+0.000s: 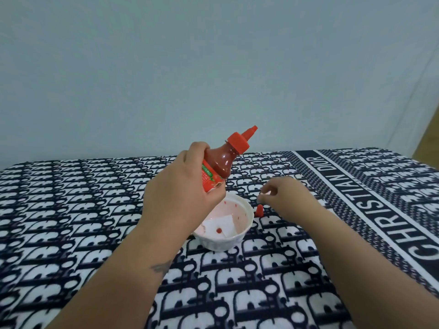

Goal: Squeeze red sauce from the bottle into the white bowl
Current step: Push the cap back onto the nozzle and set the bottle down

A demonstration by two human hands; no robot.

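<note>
My left hand [180, 186] grips a red sauce bottle [221, 162] by its lower body, holding it in the air above the bowl's far left rim. The bottle leans to the right with its red nozzle pointing up and away. Below sits the white bowl [240, 238], which holds a white paper square and a few red sauce drops. A small red cap [259, 210] stands on the cloth just right of the bowl. My right hand [282, 193] hovers above the cap, fingers loosely curled and apart, holding nothing.
A black-and-white patterned cloth [95, 210] covers the whole surface, with a lettered stripe running along the right side. A plain pale wall [213, 67] rises behind the far edge. A wooden strip shows at the far right.
</note>
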